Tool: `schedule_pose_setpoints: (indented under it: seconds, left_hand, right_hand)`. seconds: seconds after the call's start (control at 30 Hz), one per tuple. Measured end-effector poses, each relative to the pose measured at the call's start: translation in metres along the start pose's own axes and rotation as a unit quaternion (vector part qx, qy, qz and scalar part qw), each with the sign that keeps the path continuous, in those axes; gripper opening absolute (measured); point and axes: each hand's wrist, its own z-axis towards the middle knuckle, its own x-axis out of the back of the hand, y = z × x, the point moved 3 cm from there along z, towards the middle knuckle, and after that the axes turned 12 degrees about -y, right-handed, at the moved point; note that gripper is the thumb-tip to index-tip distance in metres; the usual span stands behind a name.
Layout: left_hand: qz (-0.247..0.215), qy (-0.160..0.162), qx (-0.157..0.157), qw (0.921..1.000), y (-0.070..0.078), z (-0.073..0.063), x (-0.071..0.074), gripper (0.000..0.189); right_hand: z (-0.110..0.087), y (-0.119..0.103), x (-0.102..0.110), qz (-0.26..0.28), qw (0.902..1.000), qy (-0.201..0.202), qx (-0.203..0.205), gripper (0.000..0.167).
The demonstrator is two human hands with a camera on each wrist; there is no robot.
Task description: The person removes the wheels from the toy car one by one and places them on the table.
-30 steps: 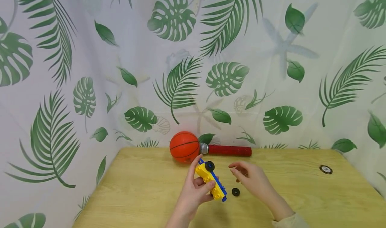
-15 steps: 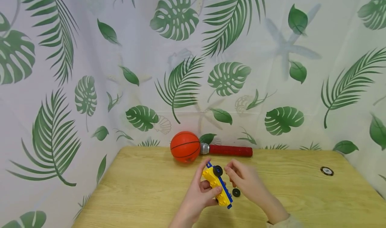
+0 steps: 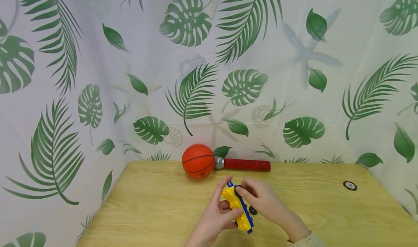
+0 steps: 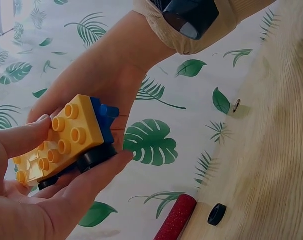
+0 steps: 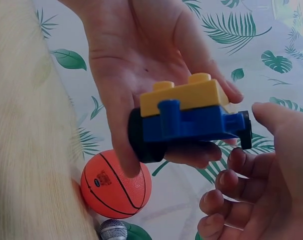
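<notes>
My left hand (image 3: pixel 212 216) grips a toy car (image 3: pixel 232 199) made of yellow and blue building blocks, raised above the table and tilted. In the left wrist view, round studs cover its yellow side and black wheels sit along the blue edge. My right hand (image 3: pixel 269 201) has thumb and fingers around a black wheel (image 5: pixel 246 131) at the car's near side, pinching it. The fingers partly hide this wheel in the head view. A loose black tyre (image 3: pixel 253 210) lies on the table just beneath the hands.
On the wooden table (image 3: pixel 147 203), an orange toy basketball (image 3: pixel 197 161) stands at the back, touching a microphone (image 3: pixel 246 164) with a red handle. To the right lies a round black-and-white chip (image 3: pixel 350 185). Leaf-patterned curtain (image 3: pixel 209 105) hangs behind and at the left.
My right hand has moved left onto the car's wheel, from apart to touching. The left hand has shifted the car slightly right and down. The loose tyre stays on the table.
</notes>
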Motion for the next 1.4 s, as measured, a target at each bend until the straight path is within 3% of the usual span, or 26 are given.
schedule_pose_setpoints:
  seconds: [0.3, 0.87, 1.13, 1.4]
  left_hand:
    - [0.012, 0.001, 0.017, 0.9998, -0.008, -0.001, -0.001, 0.080]
    - [0.019, -0.013, 0.035, 0.9991, -0.004, -0.004, -0.004, 0.078]
    - [0.019, -0.027, 0.046, 0.9984, -0.007, -0.007, -0.004, 0.077]
    - [0.030, -0.014, 0.039, 0.9987, -0.004, -0.003, -0.006, 0.077]
  right_hand:
    - [-0.002, 0.002, -0.005, -0.025, 0.9993, -0.022, 0.016, 0.029]
    - [-0.003, 0.008, -0.006, 0.009, 0.9982, -0.058, -0.001, 0.031]
    - [-0.005, 0.011, -0.006, 0.065, 0.9948, -0.078, 0.001, 0.030]
    - [-0.005, 0.015, -0.006, 0.117, 0.9908, -0.065, 0.024, 0.028]
